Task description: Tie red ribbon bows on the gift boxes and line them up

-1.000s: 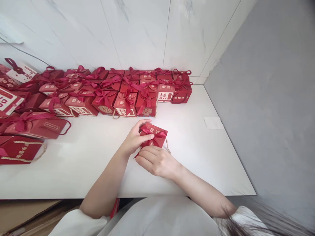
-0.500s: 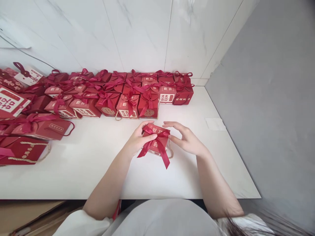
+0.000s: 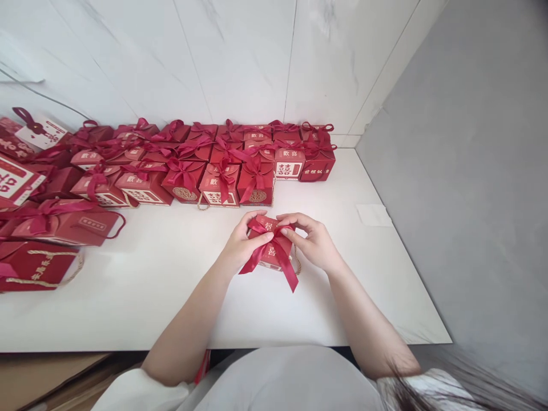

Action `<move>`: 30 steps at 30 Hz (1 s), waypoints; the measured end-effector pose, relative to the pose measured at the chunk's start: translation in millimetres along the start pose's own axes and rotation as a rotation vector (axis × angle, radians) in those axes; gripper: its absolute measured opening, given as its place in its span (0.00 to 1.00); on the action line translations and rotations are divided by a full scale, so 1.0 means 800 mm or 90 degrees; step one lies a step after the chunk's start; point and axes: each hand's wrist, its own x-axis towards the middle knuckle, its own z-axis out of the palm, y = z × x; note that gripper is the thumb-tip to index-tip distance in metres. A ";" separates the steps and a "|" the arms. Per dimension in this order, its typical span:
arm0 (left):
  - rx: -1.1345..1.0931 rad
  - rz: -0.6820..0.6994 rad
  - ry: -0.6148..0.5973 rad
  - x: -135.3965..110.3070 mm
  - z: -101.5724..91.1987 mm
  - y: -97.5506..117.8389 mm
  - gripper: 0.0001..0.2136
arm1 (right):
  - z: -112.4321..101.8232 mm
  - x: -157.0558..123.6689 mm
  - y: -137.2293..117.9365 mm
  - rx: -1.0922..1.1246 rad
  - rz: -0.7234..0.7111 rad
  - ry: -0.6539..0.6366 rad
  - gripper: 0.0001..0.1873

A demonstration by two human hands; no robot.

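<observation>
A small red gift box (image 3: pixel 269 251) with a gold twisted cord at its right side is in front of me, just above the white table. Across its top runs a dark red ribbon (image 3: pixel 287 273), tied in a bow with two tails hanging toward me. My left hand (image 3: pixel 245 242) grips the box from the left, thumb on the ribbon near the knot. From the right, my right hand (image 3: pixel 311 240) pinches the bow's right loop between thumb and fingers. Part of the bow is hidden behind my fingertips.
Several red gift boxes with bows (image 3: pixel 184 177) stand in rows along the tiled wall (image 3: pixel 240 63). More boxes (image 3: pixel 47 265) sit at the left. A clear patch of tape or film (image 3: pixel 374 215) lies on the white table (image 3: pixel 158 285) near the grey right wall (image 3: pixel 471 171).
My right hand has moved left onto the bow and closed its fingers on the ribbon loop. My left hand keeps its hold on the box. The view has shifted slightly.
</observation>
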 end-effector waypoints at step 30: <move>0.161 0.024 0.000 -0.002 0.013 0.003 0.20 | 0.026 0.017 0.021 0.210 0.255 0.145 0.18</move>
